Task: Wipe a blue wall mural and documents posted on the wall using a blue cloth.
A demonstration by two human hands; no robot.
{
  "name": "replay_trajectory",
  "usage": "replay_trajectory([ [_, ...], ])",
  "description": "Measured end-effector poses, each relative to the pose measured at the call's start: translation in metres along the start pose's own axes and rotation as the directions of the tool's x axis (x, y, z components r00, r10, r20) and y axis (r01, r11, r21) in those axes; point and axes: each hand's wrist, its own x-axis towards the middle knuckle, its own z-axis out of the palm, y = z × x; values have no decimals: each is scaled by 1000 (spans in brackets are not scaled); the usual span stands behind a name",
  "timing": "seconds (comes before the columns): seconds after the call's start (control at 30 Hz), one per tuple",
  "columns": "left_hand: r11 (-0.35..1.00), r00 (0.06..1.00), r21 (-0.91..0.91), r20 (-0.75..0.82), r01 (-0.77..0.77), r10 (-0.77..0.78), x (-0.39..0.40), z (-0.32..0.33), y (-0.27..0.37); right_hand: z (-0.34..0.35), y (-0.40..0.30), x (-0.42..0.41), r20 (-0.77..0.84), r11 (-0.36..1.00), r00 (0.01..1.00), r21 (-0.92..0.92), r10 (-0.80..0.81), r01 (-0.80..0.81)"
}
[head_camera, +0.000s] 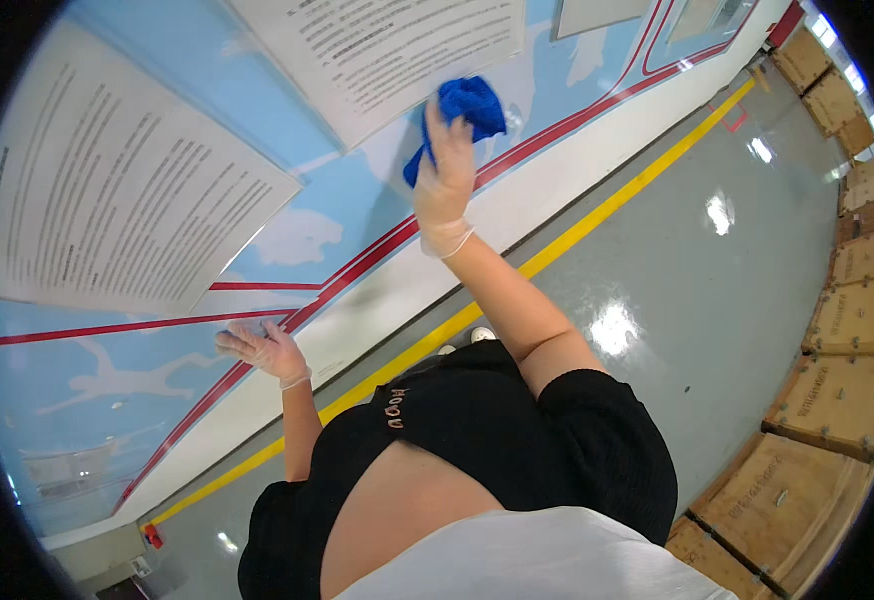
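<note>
My right hand [444, 176], in a clear disposable glove, presses a crumpled blue cloth [473, 105] against the blue and white wall panel [384, 180]. The cloth lies under and around the fingers, just beside the lower corner of a printed sheet [407, 52]. My left hand [264, 351], gloved the same way, is at the panel's red stripe with its fingers apart and nothing in it. A second printed sheet [122, 195] is mounted on the panel above my left hand.
A yellow line [564, 240] runs along the grey floor [677, 285] beside the wall's white lower band [549, 161]. Wooden crates [831, 397] stand in a row at the right. A small red object [152, 535] is near the wall at lower left.
</note>
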Motion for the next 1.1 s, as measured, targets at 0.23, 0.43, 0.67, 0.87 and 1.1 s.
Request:
replay_trajectory([
  [0.23, 998, 998, -35, -44, -47, 45, -1, 5, -4, 17, -19, -75, 423, 903, 825, -31, -376, 428],
  [0.43, 995, 996, -40, 24, -88, 89, -1, -7, -8, -10, 5, -110, 760, 670, 301, 228, -576, 706],
  [0.67, 964, 973, -132, -12, -229, 229, -9, -48, -19, -9, -62, 57, 531, 613, 469, 127, -706, 780],
  [0.87, 943, 950, -127, -102, -308, 296, -1, -49, -3, 11, -179, 249, 20, 501, 505, -92, -863, 860],
  [1.1, 958, 968, -149, -83, -246, 236, -18, -36, 54, 35, -125, 197, 103, 448, 470, -178, -877, 876],
])
